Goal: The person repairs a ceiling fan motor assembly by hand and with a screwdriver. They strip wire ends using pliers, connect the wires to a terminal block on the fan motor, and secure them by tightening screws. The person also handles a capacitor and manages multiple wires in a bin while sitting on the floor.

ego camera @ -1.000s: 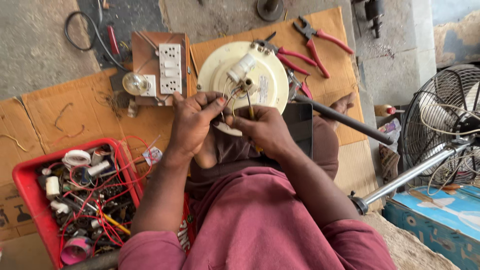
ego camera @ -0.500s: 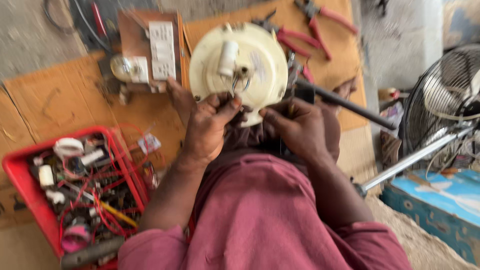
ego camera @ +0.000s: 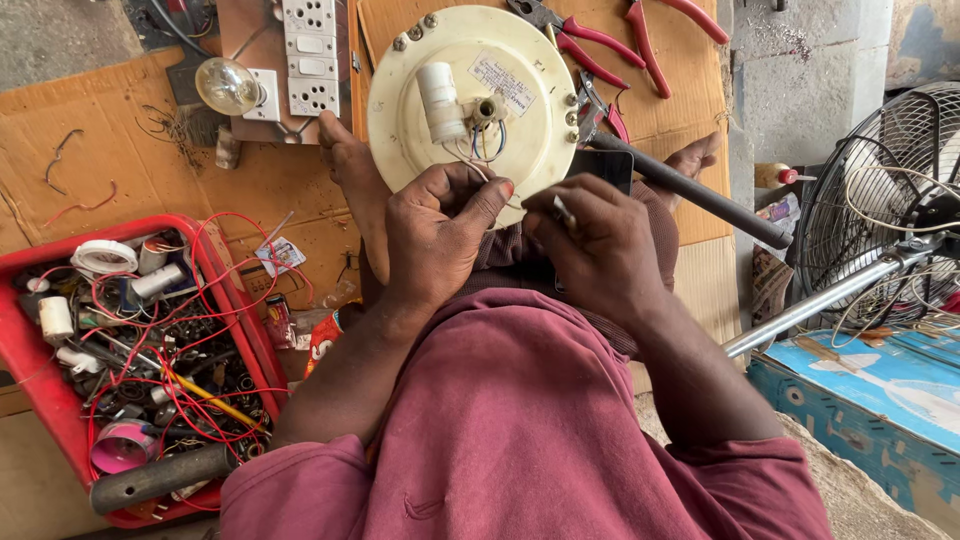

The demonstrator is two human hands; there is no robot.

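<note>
Flattened brown cardboard [ego camera: 110, 130] covered a concrete floor, and the person sat on it in a maroon shirt [ego camera: 520, 430], working over their lap; a round cream motor housing [ego camera: 470, 100] lay propped at the knees, just beyond both hands, with a small white cylinder [ego camera: 440, 100] fixed on its face and thin coloured wires [ego camera: 487, 140] leaving its centre. The left hand [ego camera: 435, 235] rested against the near edge of the housing, its fingers curled and pinched on a thin wire running down from the centre; the right hand [ego camera: 600, 250] sat just beside it, fingers clenched around a slim tool or wire end whose tip showed pale, though what it was could not be made out. A dark metal rod [ego camera: 690, 190] ran from the housing's right side toward the right, beyond the right hand; red-handled pliers [ego camera: 600, 45] lay on the cardboard at the far right. To the far left stood a board with white switches [ego camera: 310, 55] and a clear bulb [ego camera: 227, 85] beside it; near left, a red tray [ego camera: 25, 350] held tangled red wires and small parts. At the right stood a wire fan guard [ego camera: 880, 190], near a blue box [ego camera: 870, 400].
</note>
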